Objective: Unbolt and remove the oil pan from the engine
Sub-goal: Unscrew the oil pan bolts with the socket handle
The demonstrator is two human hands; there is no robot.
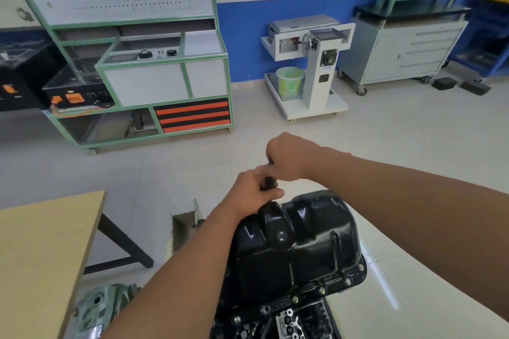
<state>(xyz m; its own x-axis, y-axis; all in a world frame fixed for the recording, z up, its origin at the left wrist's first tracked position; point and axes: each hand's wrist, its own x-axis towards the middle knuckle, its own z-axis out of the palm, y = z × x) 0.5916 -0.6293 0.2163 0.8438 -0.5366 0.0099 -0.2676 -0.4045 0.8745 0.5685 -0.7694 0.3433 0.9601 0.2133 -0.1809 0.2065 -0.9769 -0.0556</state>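
The black oil pan (297, 239) sits bottom-up on the engine (289, 319), low in the middle of the view, with bolts (321, 290) showing along its near flange. Both hands meet just beyond the pan's far edge. The left hand (253, 192) is curled round a dark tool handle (269, 183), and the right hand (286, 157) closes over the top of the same tool — its working end is hidden behind the pan, so I cannot tell which bolt it sits on. To do this step well, I judge the tool should be kept square on the bolt head, one hand steadying while the other turns — loosening evenly around the flange so the pan does not bind.
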